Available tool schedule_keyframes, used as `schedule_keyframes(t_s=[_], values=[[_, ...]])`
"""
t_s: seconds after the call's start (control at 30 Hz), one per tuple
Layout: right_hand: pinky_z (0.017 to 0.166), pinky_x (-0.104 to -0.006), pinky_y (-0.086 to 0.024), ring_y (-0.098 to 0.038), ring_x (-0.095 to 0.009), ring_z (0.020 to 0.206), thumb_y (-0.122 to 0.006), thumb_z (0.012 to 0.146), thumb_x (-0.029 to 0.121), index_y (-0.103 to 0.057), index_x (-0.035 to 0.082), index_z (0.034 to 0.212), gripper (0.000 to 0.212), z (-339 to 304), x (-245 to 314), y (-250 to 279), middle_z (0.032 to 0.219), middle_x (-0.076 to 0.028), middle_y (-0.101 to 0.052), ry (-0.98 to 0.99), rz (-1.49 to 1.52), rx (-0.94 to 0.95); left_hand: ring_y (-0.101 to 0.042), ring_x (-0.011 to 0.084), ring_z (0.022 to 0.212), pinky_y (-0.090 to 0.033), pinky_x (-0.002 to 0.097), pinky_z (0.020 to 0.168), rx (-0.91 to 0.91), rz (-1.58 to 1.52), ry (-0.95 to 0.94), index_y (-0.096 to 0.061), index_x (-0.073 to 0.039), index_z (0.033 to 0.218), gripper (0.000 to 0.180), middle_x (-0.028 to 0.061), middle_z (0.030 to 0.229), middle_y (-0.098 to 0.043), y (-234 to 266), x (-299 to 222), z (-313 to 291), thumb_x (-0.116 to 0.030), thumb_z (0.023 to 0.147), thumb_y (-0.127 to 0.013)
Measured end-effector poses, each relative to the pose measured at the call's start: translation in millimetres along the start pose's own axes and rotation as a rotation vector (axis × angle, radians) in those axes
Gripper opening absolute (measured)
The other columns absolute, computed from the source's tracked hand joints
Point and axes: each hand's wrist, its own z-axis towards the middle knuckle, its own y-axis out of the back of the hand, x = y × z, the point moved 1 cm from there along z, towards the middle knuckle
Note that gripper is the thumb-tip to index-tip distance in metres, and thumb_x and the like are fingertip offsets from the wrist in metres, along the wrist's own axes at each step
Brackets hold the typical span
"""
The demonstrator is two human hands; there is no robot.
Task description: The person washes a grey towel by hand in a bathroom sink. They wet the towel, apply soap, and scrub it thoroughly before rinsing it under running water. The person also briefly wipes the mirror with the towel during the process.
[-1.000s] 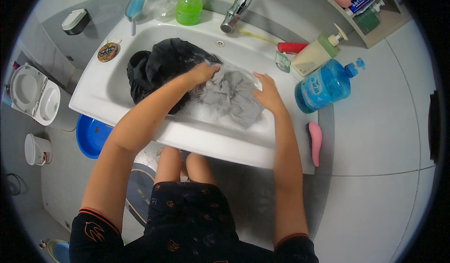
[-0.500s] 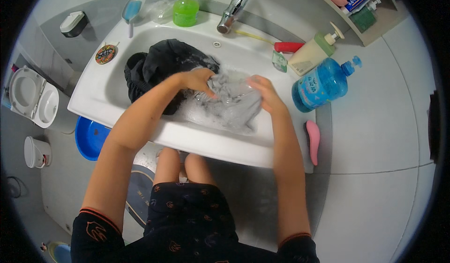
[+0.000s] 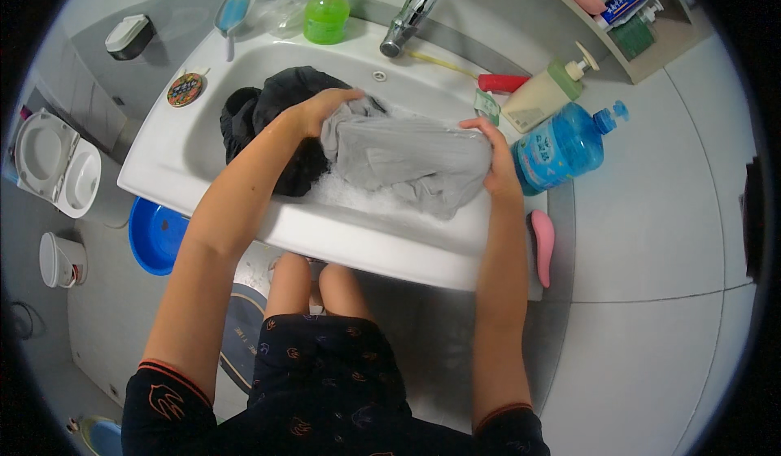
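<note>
A wet grey cloth garment (image 3: pixel 407 155) is stretched between my two hands over the white sink (image 3: pixel 374 254). My left hand (image 3: pixel 325 113) is closed on its left end, and my right hand (image 3: pixel 495 157) grips the right end with the thumb and fingers. What kind of garment it is I cannot make out. Black clothing (image 3: pixel 285 98) lies bunched in the left part of the basin, next to my left hand. White suds (image 3: pixel 354 196) show below the grey cloth.
Along the sink's back stand a green pump bottle (image 3: pixel 327 18) and a chrome faucet (image 3: pixel 413 13). To the right are a cream pump bottle (image 3: pixel 541 96), a large blue bottle (image 3: pixel 563 148) and a pink hairbrush (image 3: pixel 543 248). A blue basin (image 3: pixel 154 240) sits on the floor at left.
The grey cloth, crumpled in the suds before, is now lifted and spread wider. My left hand has moved left and up, my right hand to the right.
</note>
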Motion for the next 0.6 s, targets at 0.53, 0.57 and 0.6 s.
schedule_keyframes(t_s=[0.53, 0.57, 0.6], values=[[0.090, -0.0433, -0.043, -0.050, -0.032, 0.114, -0.062, 0.079, 0.037, -0.056, 0.022, 0.119, 0.043, -2.8, -63.0, -57.9, 0.125, -0.013, -0.051, -0.249, -1.380, -0.057, -0.047, 0.0339, 0.116, -0.040, 0.0431, 0.095, -0.295, 1.877, -0.225, -0.050, -0.015, 0.126, 0.071, 0.0141, 0.129, -0.048, -38.1, 36.9, -10.6, -0.046, 0.067, -0.074], [0.089, -0.0420, -0.044, -0.051, -0.031, 0.112, -0.064, 0.078, 0.035, -0.056, 0.021, 0.118, 0.043, -2.6, -63.0, -51.5, 0.121, -0.013, -0.053, -0.272, -1.309, -0.087, -0.057, 0.0315, 0.101, -0.046, 0.0403, 0.084, -0.428, 1.799, -0.394, -0.060, -0.009, 0.107, 0.050, 0.0143, 0.109, -0.060, -32.8, 34.8, -13.3, -0.041, 0.070, -0.072], [0.087, -0.0407, -0.044, -0.052, -0.030, 0.111, -0.066, 0.077, 0.033, -0.056, 0.019, 0.117, 0.043, -2.9, -54.6, -46.8, 0.117, -0.013, -0.056, -0.290, -1.244, -0.121, -0.060, 0.0314, 0.088, -0.047, 0.0384, 0.076, -0.409, 1.724, -0.476, -0.063, -0.006, 0.095, 0.040, 0.0156, 0.093, -0.063, -36.0, 24.8, -16.5, -0.039, 0.074, -0.070]])
